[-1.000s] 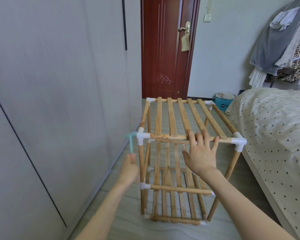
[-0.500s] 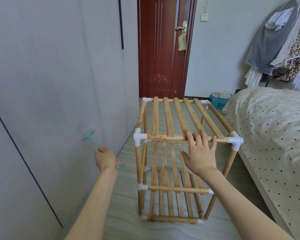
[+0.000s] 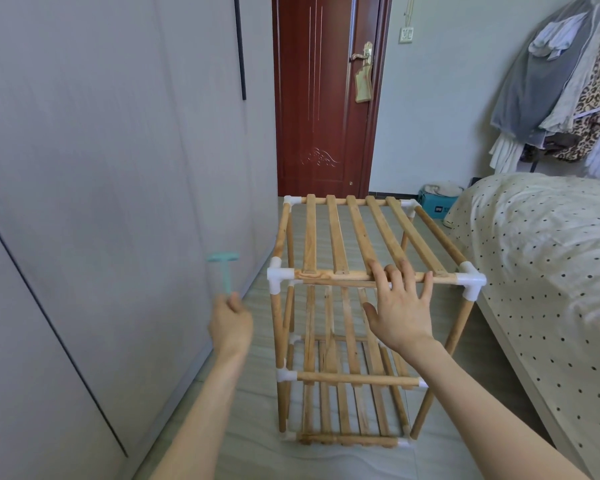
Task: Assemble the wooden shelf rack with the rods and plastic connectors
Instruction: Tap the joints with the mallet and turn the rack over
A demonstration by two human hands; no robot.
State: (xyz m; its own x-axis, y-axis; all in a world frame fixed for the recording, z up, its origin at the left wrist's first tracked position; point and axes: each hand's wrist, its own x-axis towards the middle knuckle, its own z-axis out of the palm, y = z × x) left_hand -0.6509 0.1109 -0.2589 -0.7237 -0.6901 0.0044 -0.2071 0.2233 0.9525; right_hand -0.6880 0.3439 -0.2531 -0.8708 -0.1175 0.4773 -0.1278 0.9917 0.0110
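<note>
One wooden shelf rack (image 3: 361,306) stands upright on the floor (image 3: 326,459). Three tiers counted: top, middle, bottom. Top tier carries five flat slats (image 3: 357,233) running away from the viewer. White plastic connectors (image 3: 279,276) sit at the corners; four visible on the top tier, others lower down on the legs.

Right hand (image 3: 400,310): fingers straight and spread, fingertips resting on the near front rod (image 3: 329,276) of the top tier, palm hanging just in front of it. It grips nothing.

Left hand (image 3: 231,323): to the left of the rack, apart from it, fingers curled round the lower end of one small teal T-shaped tool (image 3: 224,271), blurred. The tool's crossbar points up, above the hand; it does not touch the rack.

Surface: pale tiled floor. Room: grey wardrobe (image 3: 101,168) panels beyond the left hand; one dark red door (image 3: 321,98) with a brass handle far beyond the rack; one bed (image 3: 551,254) with a dotted cream cover right of the right hand, just beside the rack. Clothes (image 3: 568,81) hang above the far end of the bed. One teal box (image 3: 437,206) lies on the floor near the door.
</note>
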